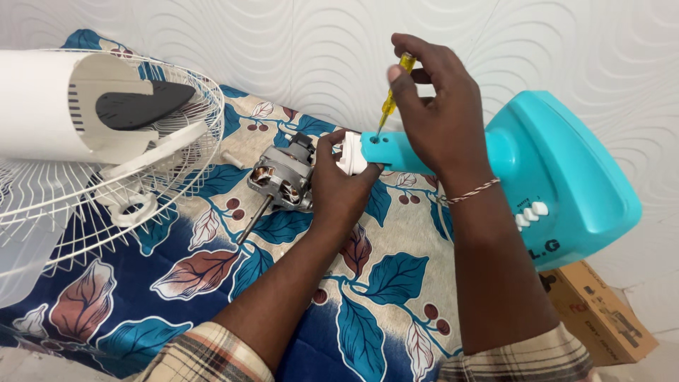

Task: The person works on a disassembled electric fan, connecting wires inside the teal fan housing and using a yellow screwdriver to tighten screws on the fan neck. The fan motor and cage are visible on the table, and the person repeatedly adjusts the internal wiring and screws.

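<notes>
On flowered bedsheet [368, 283], turquoise fan stand [559, 177] lies sideways; right hand [442, 117] pinches yellow screwdriver [391, 95], tip in neck screw hole; left hand [339, 180] clasps white joint [350, 152] beside motor [283, 177]; screw-driving step, next needs steady vertical turning; fan grille [106, 184] left

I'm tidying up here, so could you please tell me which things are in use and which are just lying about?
In use:
screwdriver in right hand
turquoise fan base
motor by left hand

Lying about:
wire guard
white housing
cardboard box
</notes>
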